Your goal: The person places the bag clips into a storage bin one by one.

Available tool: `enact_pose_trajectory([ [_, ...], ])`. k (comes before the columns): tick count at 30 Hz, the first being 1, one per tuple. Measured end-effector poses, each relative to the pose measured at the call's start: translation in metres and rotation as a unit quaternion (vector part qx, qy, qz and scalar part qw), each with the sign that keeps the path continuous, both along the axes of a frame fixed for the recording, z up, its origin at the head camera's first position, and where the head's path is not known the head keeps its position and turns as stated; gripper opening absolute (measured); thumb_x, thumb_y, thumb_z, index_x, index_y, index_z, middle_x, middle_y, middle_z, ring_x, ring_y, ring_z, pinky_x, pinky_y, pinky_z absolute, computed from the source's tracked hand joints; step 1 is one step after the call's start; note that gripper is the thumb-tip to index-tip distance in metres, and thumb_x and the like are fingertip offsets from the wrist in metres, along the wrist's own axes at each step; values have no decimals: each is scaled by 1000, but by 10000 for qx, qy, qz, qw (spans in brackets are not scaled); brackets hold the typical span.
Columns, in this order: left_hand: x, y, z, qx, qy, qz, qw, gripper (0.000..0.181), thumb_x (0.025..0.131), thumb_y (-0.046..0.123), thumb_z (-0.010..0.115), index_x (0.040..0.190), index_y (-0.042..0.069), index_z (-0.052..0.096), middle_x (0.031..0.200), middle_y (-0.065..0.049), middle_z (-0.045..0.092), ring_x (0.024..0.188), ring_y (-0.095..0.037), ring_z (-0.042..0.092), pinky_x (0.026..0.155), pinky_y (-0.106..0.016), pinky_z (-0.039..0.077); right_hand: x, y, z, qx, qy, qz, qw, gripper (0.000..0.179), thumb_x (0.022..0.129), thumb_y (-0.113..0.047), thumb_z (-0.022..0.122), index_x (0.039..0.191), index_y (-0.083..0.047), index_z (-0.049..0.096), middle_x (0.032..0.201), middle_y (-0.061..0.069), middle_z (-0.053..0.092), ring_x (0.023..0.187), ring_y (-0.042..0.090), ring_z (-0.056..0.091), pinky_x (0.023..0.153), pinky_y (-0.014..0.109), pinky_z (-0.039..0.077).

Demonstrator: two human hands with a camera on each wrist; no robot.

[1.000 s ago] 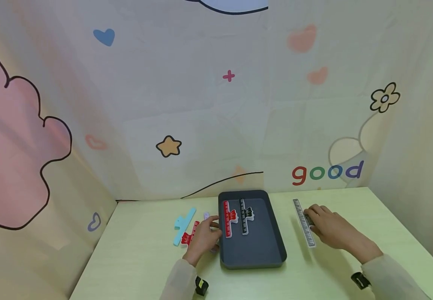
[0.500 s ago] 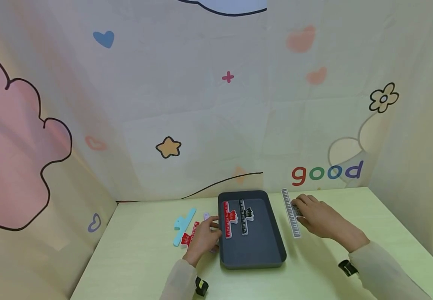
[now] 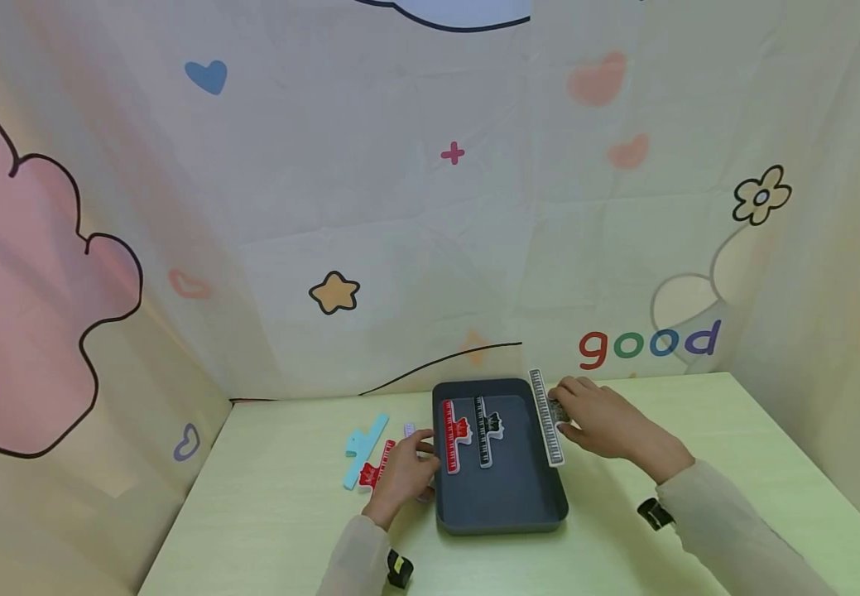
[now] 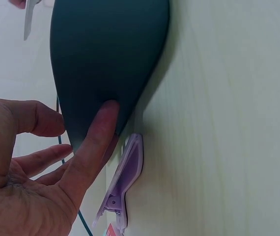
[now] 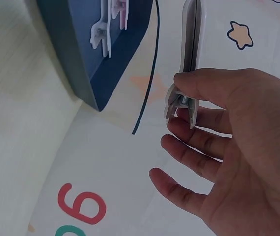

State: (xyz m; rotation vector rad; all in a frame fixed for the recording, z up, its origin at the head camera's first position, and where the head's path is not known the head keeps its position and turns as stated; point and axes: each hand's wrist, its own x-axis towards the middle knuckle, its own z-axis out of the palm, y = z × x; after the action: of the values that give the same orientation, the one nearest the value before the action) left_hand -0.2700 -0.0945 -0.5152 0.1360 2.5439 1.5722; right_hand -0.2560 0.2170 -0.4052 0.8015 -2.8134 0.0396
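Observation:
My right hand [image 3: 597, 418] pinches a black-and-white ruler clip [image 3: 546, 418] by its grip, thumb against fingers, over the tray's right rim. In the right wrist view the clip [image 5: 190, 44] shows edge-on. My left hand [image 3: 403, 476] touches the left wall of the dark grey tray [image 3: 500, 505]; in the left wrist view one straight finger presses its outer side. In the tray lie a red ruler clip [image 3: 451, 447] and a black ruler clip [image 3: 484, 439], side by side. A purple clip [image 4: 130, 172] lies beside the tray, mostly hidden under my left hand in the head view.
Left of the tray, a light blue clip [image 3: 366, 451] and another red ruler clip [image 3: 376, 472] lie on the pale table [image 3: 251, 513]. A printed curtain [image 3: 415, 215] stands behind the table and at both sides.
My right hand has moved left with the black-and-white ruler clip, from the table's right side to the tray's right rim. My left hand and the tray have stayed in place.

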Motion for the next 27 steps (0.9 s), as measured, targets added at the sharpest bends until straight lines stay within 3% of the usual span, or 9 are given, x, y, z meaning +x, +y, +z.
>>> enact_pose_trajectory([
  [16, 2, 0, 1, 29, -15, -34, 10000, 53, 89, 9, 60, 141, 5, 49, 119, -20, 63, 73, -20, 68, 51, -34, 58, -16, -48, 8, 256, -494, -22, 9985, 47, 85, -26, 74, 125, -5, 60, 113, 7, 61, 101, 23, 56, 84, 42, 54],
  [27, 2, 0, 3, 58, -44, -25, 10000, 53, 90, 10, 61, 141, 4, 49, 122, -21, 63, 78, -20, 69, 51, -33, 59, -30, -76, -5, 272, -710, 94, 9971, 44, 86, -30, 73, 122, -7, 62, 107, 5, 62, 100, 22, 57, 87, 45, 54],
])
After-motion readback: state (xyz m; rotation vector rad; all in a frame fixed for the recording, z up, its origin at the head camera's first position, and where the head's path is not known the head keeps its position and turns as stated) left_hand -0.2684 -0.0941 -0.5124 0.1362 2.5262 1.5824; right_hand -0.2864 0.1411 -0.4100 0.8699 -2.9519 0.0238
